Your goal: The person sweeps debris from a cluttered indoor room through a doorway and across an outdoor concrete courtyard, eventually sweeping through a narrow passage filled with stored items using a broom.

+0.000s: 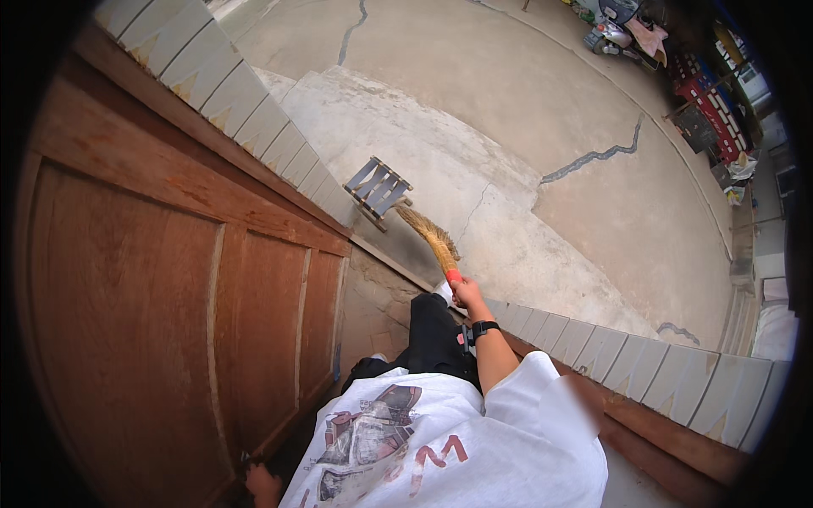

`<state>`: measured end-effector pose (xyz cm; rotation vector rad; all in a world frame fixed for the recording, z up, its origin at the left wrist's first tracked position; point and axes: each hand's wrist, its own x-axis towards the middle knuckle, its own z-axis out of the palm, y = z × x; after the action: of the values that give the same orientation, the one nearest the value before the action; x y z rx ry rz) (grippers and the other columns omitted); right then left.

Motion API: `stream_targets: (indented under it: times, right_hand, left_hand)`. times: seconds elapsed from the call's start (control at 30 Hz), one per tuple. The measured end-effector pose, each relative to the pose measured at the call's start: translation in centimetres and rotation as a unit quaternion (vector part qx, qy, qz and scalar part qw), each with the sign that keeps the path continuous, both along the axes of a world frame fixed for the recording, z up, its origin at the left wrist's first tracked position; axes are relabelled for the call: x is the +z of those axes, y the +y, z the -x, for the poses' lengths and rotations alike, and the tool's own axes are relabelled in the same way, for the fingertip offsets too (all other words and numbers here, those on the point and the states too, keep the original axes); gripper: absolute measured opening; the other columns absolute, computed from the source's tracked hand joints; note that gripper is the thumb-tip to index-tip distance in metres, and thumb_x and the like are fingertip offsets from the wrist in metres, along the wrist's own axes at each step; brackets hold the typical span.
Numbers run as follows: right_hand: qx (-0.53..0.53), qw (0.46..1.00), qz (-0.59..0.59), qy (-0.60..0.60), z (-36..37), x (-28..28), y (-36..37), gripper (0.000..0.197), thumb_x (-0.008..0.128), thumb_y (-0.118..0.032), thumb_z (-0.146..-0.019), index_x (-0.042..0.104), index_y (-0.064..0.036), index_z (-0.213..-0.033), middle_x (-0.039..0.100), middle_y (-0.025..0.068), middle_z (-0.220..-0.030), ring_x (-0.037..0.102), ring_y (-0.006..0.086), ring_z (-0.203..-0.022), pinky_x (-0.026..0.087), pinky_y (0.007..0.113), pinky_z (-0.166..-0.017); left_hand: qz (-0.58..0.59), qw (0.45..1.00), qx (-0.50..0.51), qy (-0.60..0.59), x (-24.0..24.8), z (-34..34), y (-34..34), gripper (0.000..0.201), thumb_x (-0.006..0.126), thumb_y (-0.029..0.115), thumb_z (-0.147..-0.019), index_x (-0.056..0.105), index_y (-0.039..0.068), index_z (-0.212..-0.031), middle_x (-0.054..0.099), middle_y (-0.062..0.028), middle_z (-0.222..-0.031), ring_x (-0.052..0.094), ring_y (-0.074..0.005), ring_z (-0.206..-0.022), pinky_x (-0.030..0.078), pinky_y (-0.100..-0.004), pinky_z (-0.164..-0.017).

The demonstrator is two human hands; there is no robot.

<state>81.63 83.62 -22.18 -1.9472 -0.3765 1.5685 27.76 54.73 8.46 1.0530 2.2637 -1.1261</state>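
Note:
My right hand is closed round the red grip of a straw hand broom. The broom points forward and left, its bristle tip close to a small folding stool with dark straps across its top. At the lower left, my left hand is at the brown wooden door, fingers curled at a small metal door handle. Part of that hand is dim and cut off by the lower edge. One white shoe shows beside the broom grip.
A wooden threshold and tiled wall edges frame the doorway. Beyond lies a pale concrete step and a cracked yard floor. A motorbike and a red crate stand at the far right.

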Motion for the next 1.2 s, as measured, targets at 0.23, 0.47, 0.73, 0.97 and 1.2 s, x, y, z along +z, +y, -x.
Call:
stream_targets:
  times: [0.23,0.47,0.73,0.97,1.2]
  right_hand:
    - [0.068,0.997,0.013,-0.04,-7.2,0.4,8.9,0.025,0.053,-0.01,-0.073,0.049,0.0002,-0.095,0.048,0.0076,-0.053,0.047,0.0148,-0.039,0.036,0.028,-0.032]
    - [-0.004,0.996,0.076,0.051,-10.4,-0.5,15.2,0.01,0.052,-0.008,-0.073,0.044,-0.0029,-0.07,0.038,0.007,-0.045,0.035,0.0179,-0.032,0.034,0.029,-0.032]
    - [0.182,0.955,0.212,0.095,-9.3,0.6,22.8,0.019,0.042,-0.022,-0.08,0.045,-0.0054,-0.072,0.042,0.0045,-0.05,0.042,0.0172,-0.04,0.04,0.025,-0.039]
    - [0.286,0.933,0.216,0.034,-2.7,2.1,29.4,0.022,0.039,-0.023,-0.082,0.047,-0.0044,-0.075,0.045,0.0053,-0.053,0.044,0.017,-0.043,0.04,0.025,-0.041]
    - [0.343,0.909,0.234,0.038,1.7,1.1,32.3,0.025,0.036,-0.025,-0.084,0.048,-0.0035,-0.078,0.047,0.0061,-0.057,0.046,0.0169,-0.045,0.041,0.025,-0.042]
  left_hand:
    - [-0.014,0.994,0.077,0.078,4.0,-4.2,7.7,0.035,0.057,0.032,-0.074,0.058,0.005,-0.096,0.054,-0.0148,-0.102,0.052,-0.0283,-0.095,0.045,-0.038,-0.077]
    - [-0.241,0.869,0.383,0.199,1.3,3.1,0.4,0.041,0.051,0.038,-0.078,0.059,0.003,-0.097,0.058,-0.0134,-0.099,0.055,-0.0258,-0.09,0.045,-0.0377,-0.074]
    - [-0.698,0.467,0.494,0.225,-6.2,6.6,-6.4,0.044,0.058,0.012,-0.074,0.044,0.003,-0.114,0.048,-0.0132,-0.116,0.045,-0.0272,-0.108,0.037,-0.0381,-0.09]
    - [-0.722,0.45,0.467,0.244,-4.5,1.9,-4.3,0.056,0.062,0.011,-0.076,0.035,0.005,-0.125,0.046,-0.0105,-0.118,0.045,-0.0223,-0.107,0.039,-0.0324,-0.088]
    - [-0.866,0.192,0.457,0.07,-11.2,6.7,-14.7,0.04,0.05,-0.003,-0.076,0.04,0.005,-0.114,0.047,-0.0035,-0.09,0.046,-0.0134,-0.08,0.04,-0.0227,-0.074]
